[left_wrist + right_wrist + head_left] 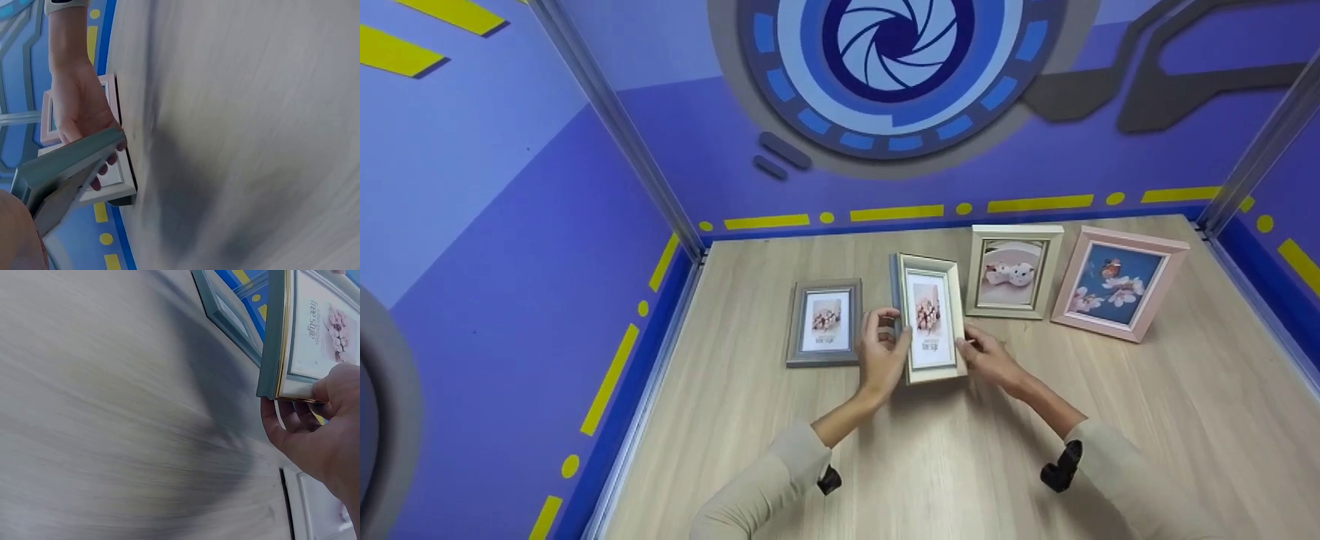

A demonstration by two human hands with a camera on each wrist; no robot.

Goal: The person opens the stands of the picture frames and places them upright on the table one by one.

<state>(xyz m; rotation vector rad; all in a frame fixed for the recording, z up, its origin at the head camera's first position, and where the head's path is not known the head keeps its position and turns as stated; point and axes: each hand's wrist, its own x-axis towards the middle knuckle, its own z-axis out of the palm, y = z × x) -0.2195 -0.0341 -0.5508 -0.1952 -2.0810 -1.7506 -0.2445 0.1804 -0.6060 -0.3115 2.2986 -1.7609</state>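
Note:
Both hands hold a cream-and-gold picture frame [934, 319] with a blue-grey side, tilted and raised off the table. My left hand [883, 352] grips its left edge, thumb in front and fingers behind. At the lower right edge, my right hand [994, 362] pinches it, the thumb on the front border in the right wrist view, where the frame [273, 337] shows its printed flower picture. From below, the left wrist view shows the frame's underside [67, 157] and a grey panel at its back. A grey picture frame [823, 322] stands just left of my left hand.
Behind and right of my right hand stand a cream picture frame [1014, 271] and a pink picture frame [1121, 283]. All are on a light wood table [930, 465]. Blue-purple printed walls [690, 142] with metal edge posts border its back and sides.

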